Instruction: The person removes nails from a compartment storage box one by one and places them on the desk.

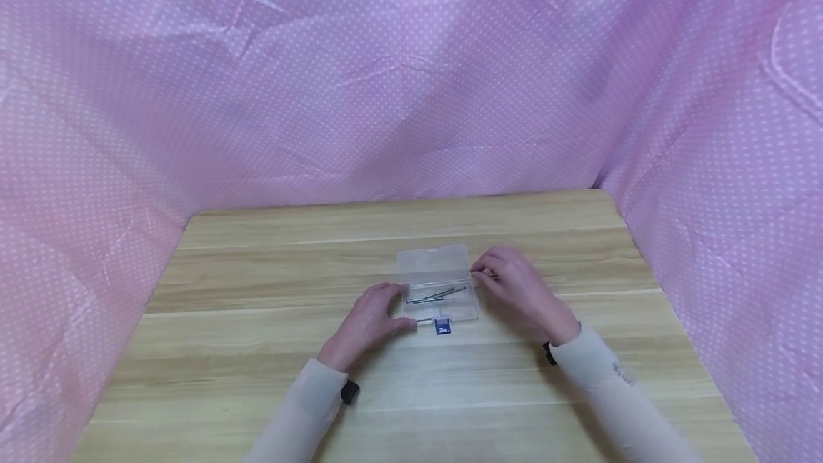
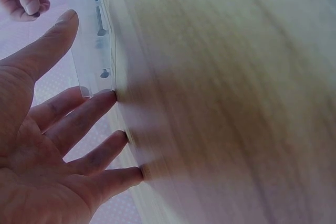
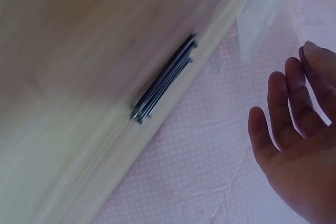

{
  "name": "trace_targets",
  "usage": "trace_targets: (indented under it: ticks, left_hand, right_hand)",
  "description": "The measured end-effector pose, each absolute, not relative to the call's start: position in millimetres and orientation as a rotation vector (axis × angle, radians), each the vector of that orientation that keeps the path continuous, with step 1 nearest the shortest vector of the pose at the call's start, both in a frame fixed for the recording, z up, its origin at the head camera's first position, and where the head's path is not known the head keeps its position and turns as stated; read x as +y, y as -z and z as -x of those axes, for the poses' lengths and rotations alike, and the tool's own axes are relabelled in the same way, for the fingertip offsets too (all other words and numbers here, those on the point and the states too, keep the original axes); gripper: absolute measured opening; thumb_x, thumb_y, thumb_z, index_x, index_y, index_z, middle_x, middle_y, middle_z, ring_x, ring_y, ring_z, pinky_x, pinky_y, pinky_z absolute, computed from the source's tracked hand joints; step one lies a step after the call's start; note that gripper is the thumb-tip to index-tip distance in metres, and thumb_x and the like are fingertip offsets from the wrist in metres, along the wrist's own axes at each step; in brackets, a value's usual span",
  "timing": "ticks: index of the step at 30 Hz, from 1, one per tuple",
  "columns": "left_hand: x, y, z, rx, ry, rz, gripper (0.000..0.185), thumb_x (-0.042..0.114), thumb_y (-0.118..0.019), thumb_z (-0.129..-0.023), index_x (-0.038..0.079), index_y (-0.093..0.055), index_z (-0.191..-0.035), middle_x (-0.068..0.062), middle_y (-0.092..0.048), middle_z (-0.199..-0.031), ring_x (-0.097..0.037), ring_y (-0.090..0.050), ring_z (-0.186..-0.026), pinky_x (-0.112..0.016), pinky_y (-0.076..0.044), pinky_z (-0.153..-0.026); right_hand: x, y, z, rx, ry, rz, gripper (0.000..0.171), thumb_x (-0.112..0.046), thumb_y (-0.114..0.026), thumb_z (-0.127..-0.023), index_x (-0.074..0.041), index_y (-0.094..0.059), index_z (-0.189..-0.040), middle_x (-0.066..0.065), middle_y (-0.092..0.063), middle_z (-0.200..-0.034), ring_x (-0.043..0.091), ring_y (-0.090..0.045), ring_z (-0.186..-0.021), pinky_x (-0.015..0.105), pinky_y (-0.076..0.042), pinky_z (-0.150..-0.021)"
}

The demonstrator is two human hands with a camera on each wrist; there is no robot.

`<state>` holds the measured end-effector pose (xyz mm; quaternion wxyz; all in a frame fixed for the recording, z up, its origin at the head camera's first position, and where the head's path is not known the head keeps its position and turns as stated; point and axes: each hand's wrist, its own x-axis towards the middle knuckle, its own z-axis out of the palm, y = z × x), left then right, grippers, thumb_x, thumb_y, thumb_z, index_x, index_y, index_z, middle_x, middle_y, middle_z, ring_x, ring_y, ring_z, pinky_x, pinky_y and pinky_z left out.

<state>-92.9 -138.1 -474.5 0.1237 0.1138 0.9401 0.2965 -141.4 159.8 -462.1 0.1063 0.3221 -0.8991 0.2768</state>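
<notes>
On the table I see a clear box of nails — left hand spread, touching its left edge; right hand relaxed at its right, fingers loosely bent.

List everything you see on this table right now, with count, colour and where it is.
Clear plastic box: one, transparent, lid open, centre of the table.
Nails: several, grey metal, lying inside the box; exact count unclear.
Blue label: one, blue, at the box's near edge.
Table: one, light wood.
Dotted cloth: pink with white dots, hung behind and to both sides of the table.
Left hand: fingers straight, at the box's left side.
Right hand: relaxed, at the box's right side.
</notes>
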Motion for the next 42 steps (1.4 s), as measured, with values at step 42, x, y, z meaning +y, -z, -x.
trace_targets:
  ticks: [42]
  left_hand:
    - [-139, 473, 95, 2.718, -0.86, -0.301, 0.07, 0.036, -0.088, -0.083, 0.008, -0.062, -0.142, -0.015, -0.059, -0.144, -0.037, -0.049, -0.138, -0.055, -0.039, -0.117]
  right_hand:
    - [116, 474, 150, -2.788, -0.698, -1.215, 0.006, -0.012, -0.08, -0.091, -0.013, -0.081, -0.097, -0.003, -0.063, -0.096, 0.015, -0.057, -0.089, 0.034, -0.052, -0.082]
